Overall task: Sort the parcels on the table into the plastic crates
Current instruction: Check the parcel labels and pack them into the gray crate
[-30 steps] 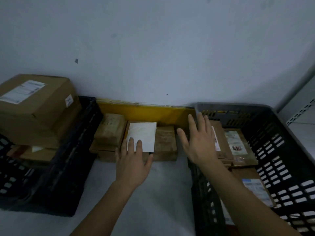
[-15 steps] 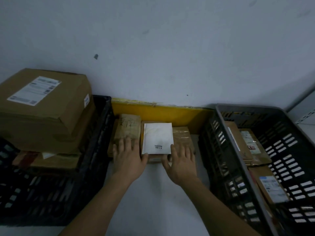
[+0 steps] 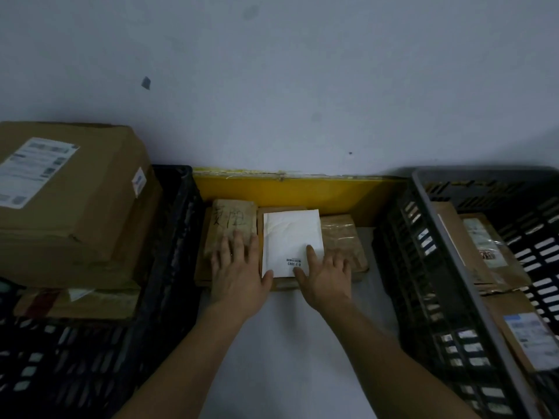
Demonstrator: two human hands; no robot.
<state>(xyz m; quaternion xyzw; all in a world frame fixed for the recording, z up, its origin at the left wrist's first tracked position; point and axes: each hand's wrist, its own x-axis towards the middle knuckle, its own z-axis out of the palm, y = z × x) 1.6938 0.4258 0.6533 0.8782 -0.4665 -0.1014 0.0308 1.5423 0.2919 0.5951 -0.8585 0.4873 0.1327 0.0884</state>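
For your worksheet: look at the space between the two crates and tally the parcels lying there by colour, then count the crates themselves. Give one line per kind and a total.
Brown parcels on the table: 3, namely the handwritten parcel, the taped parcel and the flat parcel beneath.
White padded envelope: 1
Plastic crates: 2, the black crate and the grey crate.
Total: 6
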